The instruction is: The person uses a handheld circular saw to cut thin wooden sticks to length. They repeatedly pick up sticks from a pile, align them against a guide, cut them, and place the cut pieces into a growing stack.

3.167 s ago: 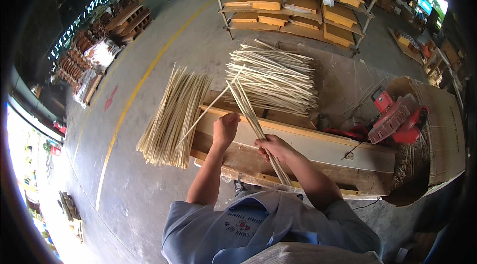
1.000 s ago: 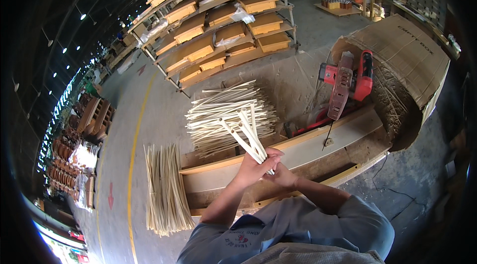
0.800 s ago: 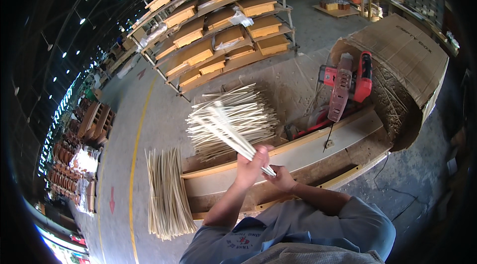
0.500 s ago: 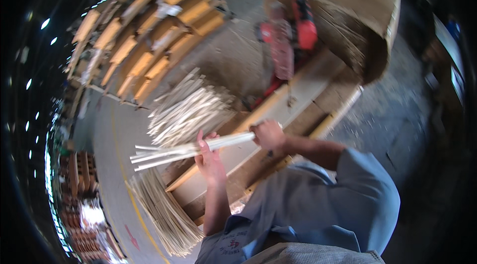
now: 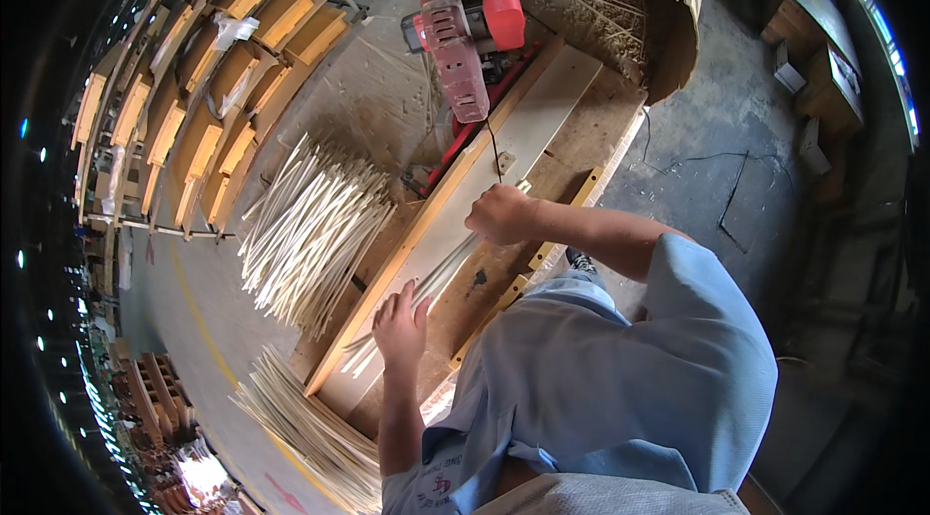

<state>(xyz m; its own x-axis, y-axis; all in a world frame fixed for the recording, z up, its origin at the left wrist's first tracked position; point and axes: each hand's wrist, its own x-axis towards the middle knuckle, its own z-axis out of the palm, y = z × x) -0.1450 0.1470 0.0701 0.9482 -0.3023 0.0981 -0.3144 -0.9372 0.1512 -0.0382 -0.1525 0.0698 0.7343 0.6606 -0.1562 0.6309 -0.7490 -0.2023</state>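
My right hand (image 5: 504, 215) is closed around the upper end of a small bundle of thin pale wooden strips (image 5: 449, 268). The bundle slants down across the white board of a long wooden workbench (image 5: 581, 123). Over its lower part lies my left hand (image 5: 398, 329), fingers stretched out and thumb apart, beside the bench's raised wooden edge. The lower tips of the strips show just past that hand. Beyond my right hand, a red and black power saw (image 5: 475, 40) with a reddish see-through guard stands at the bench's far end.
Left of the bench is a large pile of pale strips (image 5: 315, 234), with another stack (image 5: 305, 433) nearer me. A big cardboard box (image 5: 668, 40) holding debris stands behind the saw. A rack of wooden parts (image 5: 208, 79) is at the far left. A cable lies on the right-hand floor (image 5: 707, 186).
Both hands have lowered the strips from above the bench onto its board. The bundle now slants more steeply in view. My head view has shifted, so saw and piles appear further left.
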